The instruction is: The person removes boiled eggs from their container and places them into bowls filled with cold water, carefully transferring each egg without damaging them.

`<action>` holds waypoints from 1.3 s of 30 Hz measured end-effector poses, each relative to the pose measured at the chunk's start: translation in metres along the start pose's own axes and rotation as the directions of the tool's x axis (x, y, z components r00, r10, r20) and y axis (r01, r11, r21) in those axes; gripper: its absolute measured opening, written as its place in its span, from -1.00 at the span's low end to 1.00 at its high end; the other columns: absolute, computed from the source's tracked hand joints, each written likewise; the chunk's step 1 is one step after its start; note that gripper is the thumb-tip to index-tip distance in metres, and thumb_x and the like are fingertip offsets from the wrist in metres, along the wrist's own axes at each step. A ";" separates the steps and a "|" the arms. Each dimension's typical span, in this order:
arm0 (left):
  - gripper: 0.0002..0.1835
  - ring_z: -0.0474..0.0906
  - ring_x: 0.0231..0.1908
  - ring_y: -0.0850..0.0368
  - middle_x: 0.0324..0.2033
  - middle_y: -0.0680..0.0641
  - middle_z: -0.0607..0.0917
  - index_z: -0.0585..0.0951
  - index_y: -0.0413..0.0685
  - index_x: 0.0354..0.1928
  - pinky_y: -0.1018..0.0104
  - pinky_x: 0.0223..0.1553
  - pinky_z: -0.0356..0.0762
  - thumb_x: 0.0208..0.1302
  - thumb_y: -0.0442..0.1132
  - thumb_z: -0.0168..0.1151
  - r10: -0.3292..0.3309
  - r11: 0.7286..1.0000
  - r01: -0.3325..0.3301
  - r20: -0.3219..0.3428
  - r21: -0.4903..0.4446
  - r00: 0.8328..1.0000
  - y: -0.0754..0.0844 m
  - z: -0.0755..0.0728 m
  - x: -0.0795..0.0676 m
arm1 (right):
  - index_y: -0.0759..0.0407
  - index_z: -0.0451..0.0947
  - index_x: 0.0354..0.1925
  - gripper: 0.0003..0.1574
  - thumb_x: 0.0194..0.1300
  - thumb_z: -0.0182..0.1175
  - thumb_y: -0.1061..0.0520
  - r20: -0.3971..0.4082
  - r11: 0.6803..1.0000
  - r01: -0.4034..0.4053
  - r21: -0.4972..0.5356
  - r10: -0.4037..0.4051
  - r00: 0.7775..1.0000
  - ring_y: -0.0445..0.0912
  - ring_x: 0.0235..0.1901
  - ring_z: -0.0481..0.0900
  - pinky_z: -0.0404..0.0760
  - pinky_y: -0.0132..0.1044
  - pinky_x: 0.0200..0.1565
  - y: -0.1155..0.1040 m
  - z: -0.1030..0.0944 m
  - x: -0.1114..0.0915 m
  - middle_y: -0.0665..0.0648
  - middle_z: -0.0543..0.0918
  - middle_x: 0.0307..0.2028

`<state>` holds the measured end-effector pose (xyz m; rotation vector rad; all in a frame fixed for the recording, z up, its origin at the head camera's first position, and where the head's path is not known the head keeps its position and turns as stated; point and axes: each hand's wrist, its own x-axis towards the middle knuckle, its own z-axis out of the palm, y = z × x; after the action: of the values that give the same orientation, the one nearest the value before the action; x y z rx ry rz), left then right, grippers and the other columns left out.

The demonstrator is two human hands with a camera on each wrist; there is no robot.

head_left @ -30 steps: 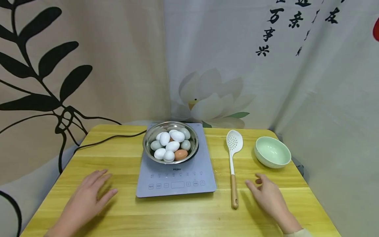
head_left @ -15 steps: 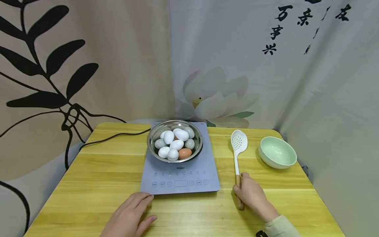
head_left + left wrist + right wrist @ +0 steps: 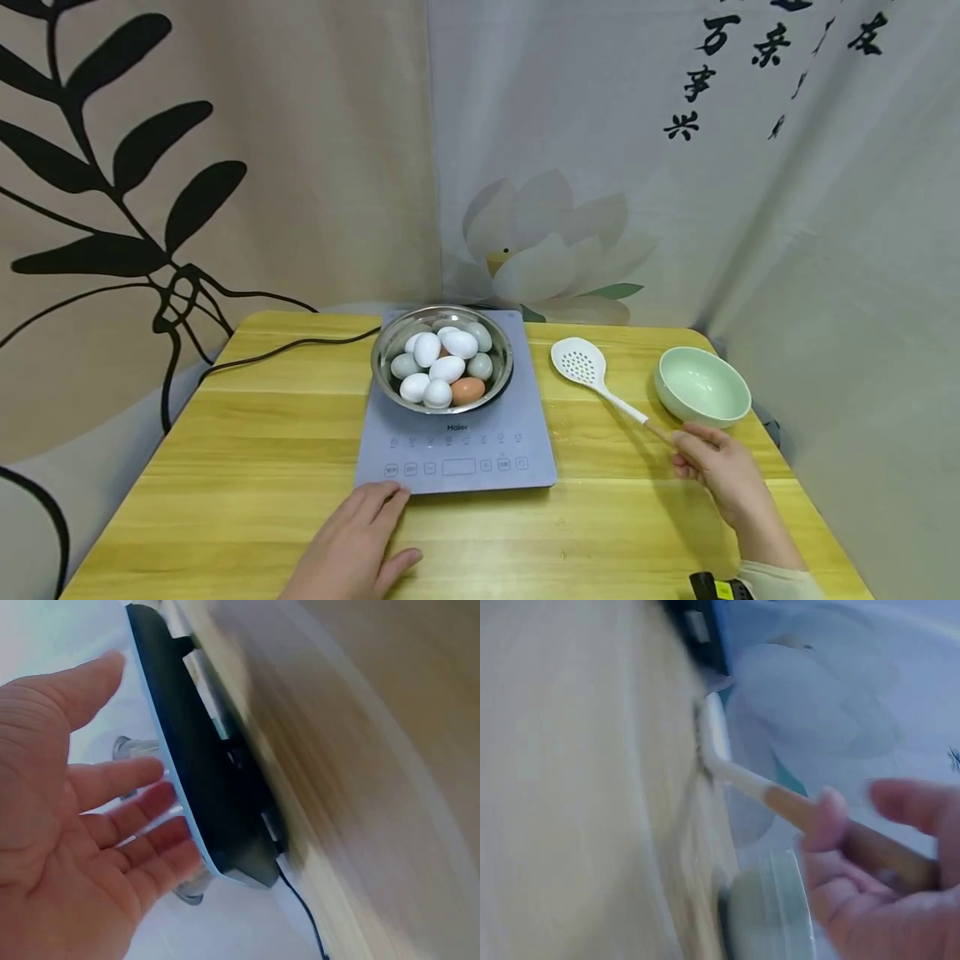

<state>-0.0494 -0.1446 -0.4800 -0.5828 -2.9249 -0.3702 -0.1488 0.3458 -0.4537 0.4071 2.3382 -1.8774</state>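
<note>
A slotted spoon (image 3: 579, 362) with a white perforated head and a wooden handle is held by my right hand (image 3: 720, 471). The fingers curl round the wooden handle (image 3: 881, 855) in the right wrist view, and the handle is raised while the head stays low by the table. My left hand (image 3: 352, 542) has its fingers extended, with the fingertips at the front edge of the grey induction cooktop (image 3: 450, 446). In the left wrist view those fingers (image 3: 120, 784) meet the cooktop's edge. On the cooktop stands a metal bowl (image 3: 381, 375) of white, greenish and brown eggs (image 3: 447, 368).
A pale green bowl (image 3: 703, 387) stands at the right of the wooden table (image 3: 225, 467), close to my right hand. A black cord (image 3: 292, 343) runs left from the cooktop. Printed curtains (image 3: 315, 167) hang behind the table.
My right hand took hold of the slotted spoon's handle and swung it up and to the right, its head shifting left. My left hand moved right to the cooktop's front edge.
</note>
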 end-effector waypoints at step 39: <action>-0.14 0.55 0.15 -0.02 0.15 -0.10 0.67 0.66 -0.19 0.28 0.07 0.27 0.60 0.18 0.35 0.49 -0.035 0.994 0.041 -0.067 0.099 0.997 0.013 0.010 0.004 | 0.46 0.76 0.03 -0.59 0.57 0.20 0.11 0.212 -0.061 0.968 -0.245 -0.977 -0.008 -0.03 -0.21 0.86 0.76 -0.52 -0.01 -0.123 0.114 0.000 0.33 0.86 -0.17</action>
<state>-0.0485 -0.1294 -0.4860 -0.4924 -2.8758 -0.2395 -0.1916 0.2111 -0.3632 -1.9512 3.1070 -1.4423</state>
